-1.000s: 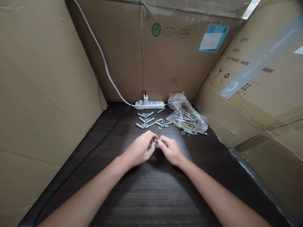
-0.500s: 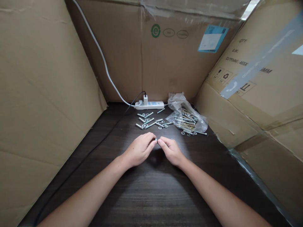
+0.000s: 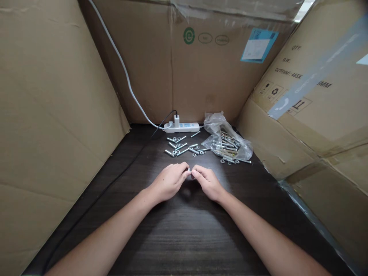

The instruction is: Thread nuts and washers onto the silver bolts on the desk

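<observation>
My left hand (image 3: 172, 181) is closed, its thumb and fingers pinching a small silvery metal piece (image 3: 189, 170). Most of that piece is hidden by the fingertips, so its exact kind does not show. My right hand (image 3: 207, 184) meets it from the other side, thumb and forefinger pressed together at the same piece. Both hands are just above the dark table, fingertips almost touching. Beyond them lie several metal sleeves and bolts (image 3: 181, 152) in small groups, with flat washers (image 3: 194, 155) and rings among them.
A clear plastic bag (image 3: 244, 147) of bolts lies open at the back right, with loose washers (image 3: 222, 161) in front. Behind stands a white power strip (image 3: 189, 129) with a charger. A black cable (image 3: 115, 178) crosses the table's left side. Cardboard walls (image 3: 149, 69) enclose the table (image 3: 184, 245).
Both hands stay in nearly the same place, with the fingertips shifting slightly around the small metal piece. The loose parts and the bag have not moved.
</observation>
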{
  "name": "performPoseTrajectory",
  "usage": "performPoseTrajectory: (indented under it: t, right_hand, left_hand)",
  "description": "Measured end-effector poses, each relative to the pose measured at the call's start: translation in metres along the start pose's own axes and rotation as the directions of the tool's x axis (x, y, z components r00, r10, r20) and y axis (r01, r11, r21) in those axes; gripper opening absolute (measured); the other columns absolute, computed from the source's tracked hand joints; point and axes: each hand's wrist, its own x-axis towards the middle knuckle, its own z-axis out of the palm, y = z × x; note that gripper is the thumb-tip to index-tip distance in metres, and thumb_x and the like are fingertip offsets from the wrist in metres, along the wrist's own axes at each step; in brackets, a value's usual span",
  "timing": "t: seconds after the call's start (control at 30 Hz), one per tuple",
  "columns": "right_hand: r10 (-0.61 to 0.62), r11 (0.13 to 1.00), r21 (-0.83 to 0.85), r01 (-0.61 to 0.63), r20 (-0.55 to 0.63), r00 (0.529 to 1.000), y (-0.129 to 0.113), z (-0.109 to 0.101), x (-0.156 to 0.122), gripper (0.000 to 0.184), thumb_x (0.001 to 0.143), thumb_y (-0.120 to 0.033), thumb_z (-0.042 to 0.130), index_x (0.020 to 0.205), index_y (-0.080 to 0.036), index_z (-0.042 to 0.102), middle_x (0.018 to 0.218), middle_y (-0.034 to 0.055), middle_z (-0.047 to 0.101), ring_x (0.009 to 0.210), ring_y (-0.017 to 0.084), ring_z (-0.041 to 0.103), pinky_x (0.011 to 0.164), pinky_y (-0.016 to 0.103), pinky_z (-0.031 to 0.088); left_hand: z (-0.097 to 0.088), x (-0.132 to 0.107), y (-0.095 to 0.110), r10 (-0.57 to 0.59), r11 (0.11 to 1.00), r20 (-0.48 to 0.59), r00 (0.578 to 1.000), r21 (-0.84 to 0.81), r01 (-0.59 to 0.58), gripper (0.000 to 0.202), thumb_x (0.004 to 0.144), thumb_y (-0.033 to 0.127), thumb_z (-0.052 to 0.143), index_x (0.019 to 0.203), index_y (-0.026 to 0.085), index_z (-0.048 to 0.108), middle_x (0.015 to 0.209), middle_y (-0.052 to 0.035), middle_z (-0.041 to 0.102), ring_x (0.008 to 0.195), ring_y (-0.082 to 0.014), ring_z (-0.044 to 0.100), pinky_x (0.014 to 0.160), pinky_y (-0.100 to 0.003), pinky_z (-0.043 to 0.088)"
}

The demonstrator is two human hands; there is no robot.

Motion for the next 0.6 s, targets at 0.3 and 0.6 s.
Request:
performPoseTrajectory:
  t: [0.3, 0.6]
  right_hand:
    - [0.025, 0.997, 0.074, -0.025, 0.004, 1.000, -0.0026, 0.0030, -0.0040, 0.017, 0.082, -0.033, 0.054, 0.091, -0.019, 0.051, 0.056, -0.0065, 0.043, 0.048, 0.009, 0.035, 0.047, 0.021, 0.028]
    - [0.001, 0.999, 0.048, 0.003, -0.070, 0.998, -0.0009, 0.0054, -0.0029, 0.013, 0.083, -0.031, 0.054, 0.080, -0.018, 0.052, 0.055, -0.0057, 0.042, 0.046, 0.008, 0.034, 0.045, 0.021, 0.026]
  left_hand:
    - [0.0007, -0.0012, -0.0011, -0.021, 1.000, 0.005, 1.000, 0.021, 0.020, 0.031, 0.097, 0.033, 0.029, 0.073, 0.019, 0.044, 0.069, 0.0014, 0.054, 0.064, -0.0144, 0.049, 0.060, -0.026, 0.031]
    - [-0.0019, -0.0019, 0.0043, -0.027, 0.998, 0.008, 1.000, -0.047, 0.028, 0.025, 0.095, 0.033, 0.032, 0.079, 0.019, 0.045, 0.074, 0.0011, 0.054, 0.067, -0.0138, 0.048, 0.061, -0.025, 0.034]
